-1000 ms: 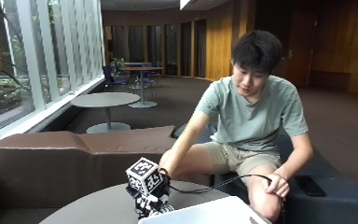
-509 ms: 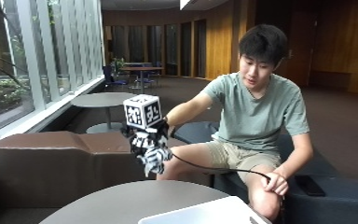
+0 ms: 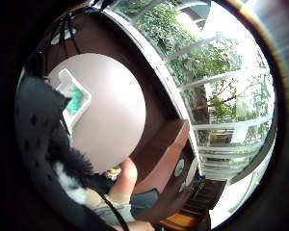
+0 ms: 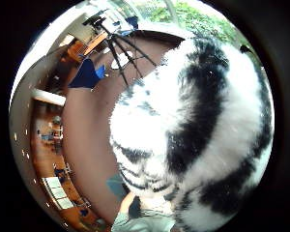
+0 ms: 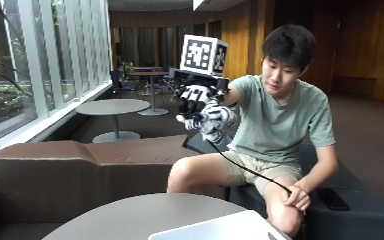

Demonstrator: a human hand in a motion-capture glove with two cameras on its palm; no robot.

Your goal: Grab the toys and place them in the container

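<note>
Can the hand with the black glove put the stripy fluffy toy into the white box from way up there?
Probably yes. The gloved right hand holds the black-and-white striped plush toy high above the round grey table, where the white plastic container sits. Nothing seems to block the way down; the hand must just lower.
</note>
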